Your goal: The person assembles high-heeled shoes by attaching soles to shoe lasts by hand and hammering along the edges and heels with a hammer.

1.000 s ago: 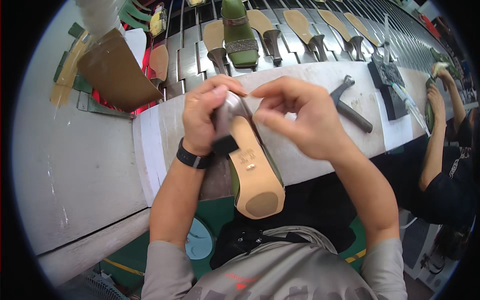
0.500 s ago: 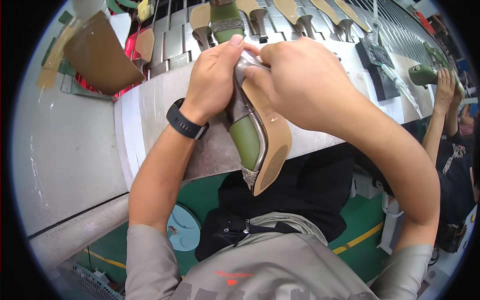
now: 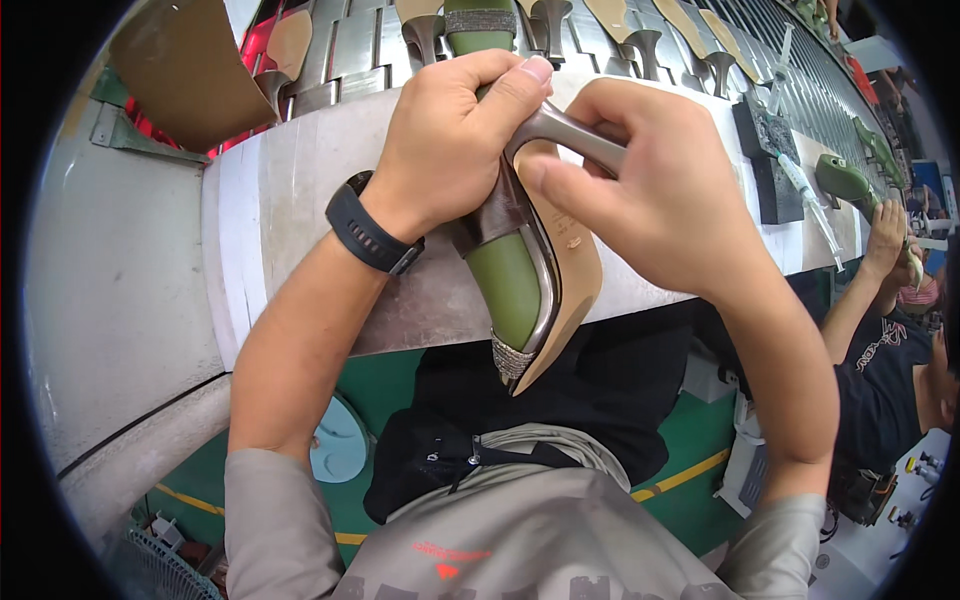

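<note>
A high-heeled shoe in dark metallic brown sits on a green shoe last [image 3: 505, 285], its tan sole [image 3: 577, 265] facing right and its pointed toe toward me. A glittery band crosses the toe. My left hand [image 3: 440, 150], with a black watch on the wrist, is wrapped round the rear of the shoe, thumb on top at the heel's base. My right hand [image 3: 665, 185] is closed round the slim heel [image 3: 570, 135], fingers curled over its tip and thumb beneath it beside the sole. Some of those fingertips are hidden.
A slatted metal conveyor [image 3: 350, 50] behind the work ledge [image 3: 300, 190] carries several tan-soled heeled pieces. A dark block [image 3: 765, 160] with syringes stands right of my hands. A brown panel [image 3: 185, 75] hangs over red light at left. A co-worker's hand [image 3: 884, 240] touches another green last.
My right hand has slid from the heel's base out toward its tip, baring more of the heel. The shoe has turned slightly, its sole showing narrower. My left hand keeps its hold.
</note>
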Motion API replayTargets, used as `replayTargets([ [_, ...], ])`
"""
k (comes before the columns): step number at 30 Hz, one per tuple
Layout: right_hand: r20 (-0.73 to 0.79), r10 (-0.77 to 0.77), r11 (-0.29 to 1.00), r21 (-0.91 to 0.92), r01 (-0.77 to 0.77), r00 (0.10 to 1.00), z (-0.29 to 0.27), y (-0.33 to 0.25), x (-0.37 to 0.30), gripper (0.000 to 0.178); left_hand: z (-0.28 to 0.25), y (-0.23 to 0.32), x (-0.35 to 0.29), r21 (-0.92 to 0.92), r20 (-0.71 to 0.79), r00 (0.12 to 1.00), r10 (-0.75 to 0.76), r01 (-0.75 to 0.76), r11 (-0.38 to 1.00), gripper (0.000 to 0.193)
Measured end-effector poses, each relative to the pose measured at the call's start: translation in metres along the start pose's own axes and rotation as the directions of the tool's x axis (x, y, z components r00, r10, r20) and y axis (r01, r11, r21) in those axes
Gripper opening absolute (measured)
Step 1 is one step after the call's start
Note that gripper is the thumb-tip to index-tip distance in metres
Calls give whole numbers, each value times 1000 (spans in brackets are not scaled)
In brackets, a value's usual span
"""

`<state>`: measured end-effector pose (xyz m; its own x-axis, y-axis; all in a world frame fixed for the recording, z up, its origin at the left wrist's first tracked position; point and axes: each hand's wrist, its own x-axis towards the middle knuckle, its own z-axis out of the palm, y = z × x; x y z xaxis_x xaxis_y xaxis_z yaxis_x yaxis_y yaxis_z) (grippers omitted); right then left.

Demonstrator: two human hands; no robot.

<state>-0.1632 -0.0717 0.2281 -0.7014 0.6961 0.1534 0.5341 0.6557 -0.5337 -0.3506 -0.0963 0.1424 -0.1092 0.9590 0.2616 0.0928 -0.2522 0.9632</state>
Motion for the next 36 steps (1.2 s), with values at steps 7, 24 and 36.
replayTargets([
  [7,121,197,821,523,-231,973,21,31,-3,45,-3,3,1,66,51,998,41,-45,997,38],
  [24,367,95,529,769,-359,925,47,53,-9,35,2,7,-1,-45,78,991,-105,109,993,28],
  [36,281,205,650,677,-345,938,49,30,-16,35,10,25,-5,45,-27,1000,9,-8,999,38],
])
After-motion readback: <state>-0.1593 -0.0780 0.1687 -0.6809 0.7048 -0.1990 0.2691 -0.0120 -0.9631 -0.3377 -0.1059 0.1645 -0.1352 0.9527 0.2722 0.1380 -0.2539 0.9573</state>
